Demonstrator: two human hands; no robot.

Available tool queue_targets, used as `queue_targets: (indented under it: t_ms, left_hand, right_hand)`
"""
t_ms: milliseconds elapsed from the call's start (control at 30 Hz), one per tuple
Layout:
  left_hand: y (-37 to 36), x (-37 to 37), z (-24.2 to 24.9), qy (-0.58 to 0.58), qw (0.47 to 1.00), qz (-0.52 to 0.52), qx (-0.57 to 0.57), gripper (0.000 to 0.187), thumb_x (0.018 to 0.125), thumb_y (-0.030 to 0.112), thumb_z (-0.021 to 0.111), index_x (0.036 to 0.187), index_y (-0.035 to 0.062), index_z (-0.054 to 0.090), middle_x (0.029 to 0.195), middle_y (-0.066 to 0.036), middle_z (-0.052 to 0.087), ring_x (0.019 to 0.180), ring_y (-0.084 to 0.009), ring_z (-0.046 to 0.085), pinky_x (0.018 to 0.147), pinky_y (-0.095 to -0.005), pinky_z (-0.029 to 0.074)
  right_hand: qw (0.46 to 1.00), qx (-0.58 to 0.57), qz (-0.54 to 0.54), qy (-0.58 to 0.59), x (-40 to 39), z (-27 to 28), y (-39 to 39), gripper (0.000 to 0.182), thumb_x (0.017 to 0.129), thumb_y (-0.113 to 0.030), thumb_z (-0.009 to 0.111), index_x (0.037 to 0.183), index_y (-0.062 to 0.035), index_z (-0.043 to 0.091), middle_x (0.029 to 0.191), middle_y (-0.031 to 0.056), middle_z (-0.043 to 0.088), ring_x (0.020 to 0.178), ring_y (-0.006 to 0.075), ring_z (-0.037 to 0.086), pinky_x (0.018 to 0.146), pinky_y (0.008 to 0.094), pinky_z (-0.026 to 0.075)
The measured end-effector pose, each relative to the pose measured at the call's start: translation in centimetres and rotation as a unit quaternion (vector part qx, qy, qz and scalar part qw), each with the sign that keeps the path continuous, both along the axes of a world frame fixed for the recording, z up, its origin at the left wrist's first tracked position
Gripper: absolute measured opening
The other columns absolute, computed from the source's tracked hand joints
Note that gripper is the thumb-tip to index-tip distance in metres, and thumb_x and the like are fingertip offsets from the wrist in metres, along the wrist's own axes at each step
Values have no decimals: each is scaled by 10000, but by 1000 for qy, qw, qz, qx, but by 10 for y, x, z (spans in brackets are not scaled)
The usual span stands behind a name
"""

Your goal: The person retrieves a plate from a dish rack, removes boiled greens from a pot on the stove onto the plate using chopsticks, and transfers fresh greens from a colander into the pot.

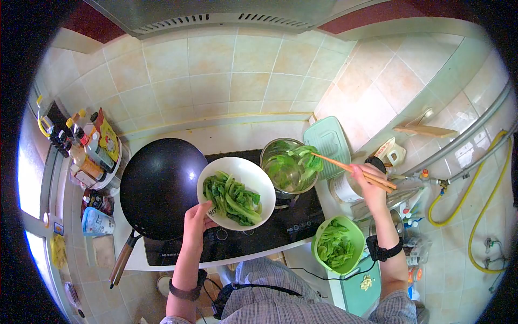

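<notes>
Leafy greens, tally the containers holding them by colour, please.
White: 1, the bowl in the left hand
Silver: 1, the metal pot under the chopstick tips
Light green: 1, the basin at lower right
Total: 3

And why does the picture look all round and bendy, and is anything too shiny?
In the head view, probably a wide lens: the tile wall curves and the corners are black; also in the head view, the left window is washed-out white, the wok has a pale glare spot, but the white bowl looks fairly clear.
</notes>
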State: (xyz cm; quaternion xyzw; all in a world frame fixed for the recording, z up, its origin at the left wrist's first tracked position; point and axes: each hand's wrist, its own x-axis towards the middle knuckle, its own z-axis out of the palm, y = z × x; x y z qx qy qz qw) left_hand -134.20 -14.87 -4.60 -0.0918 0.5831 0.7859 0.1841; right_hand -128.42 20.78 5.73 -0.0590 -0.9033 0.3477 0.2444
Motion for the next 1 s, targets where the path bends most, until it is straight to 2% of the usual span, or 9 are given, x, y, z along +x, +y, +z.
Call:
queue_targets:
  t_ms: [100, 1000]
  left_hand:
    - [0, 0, -1, 2, 1000, -2, -4, 297, 816, 231, 459, 872, -47, 544, 808, -124, 600, 699, -184, 606, 636, -288, 496]
    - [3, -1, -5, -1, 1000, -8, 1, 316, 807, 232, 466, 889, -64, 541, 798, -137, 596, 696, -202, 605, 623, -300, 501]
  right_hand:
    - [999, 29, 12, 15, -1, -3, 4, 133, 773, -95, 558, 815, 19, 612, 682, 90, 586, 607, 149, 543, 571, 235, 432]
    - [999, -2, -24, 43, 1, -1, 5, 133, 780, -99, 561, 820, 16, 615, 653, 66, 565, 579, 118, 533, 536, 218, 425]
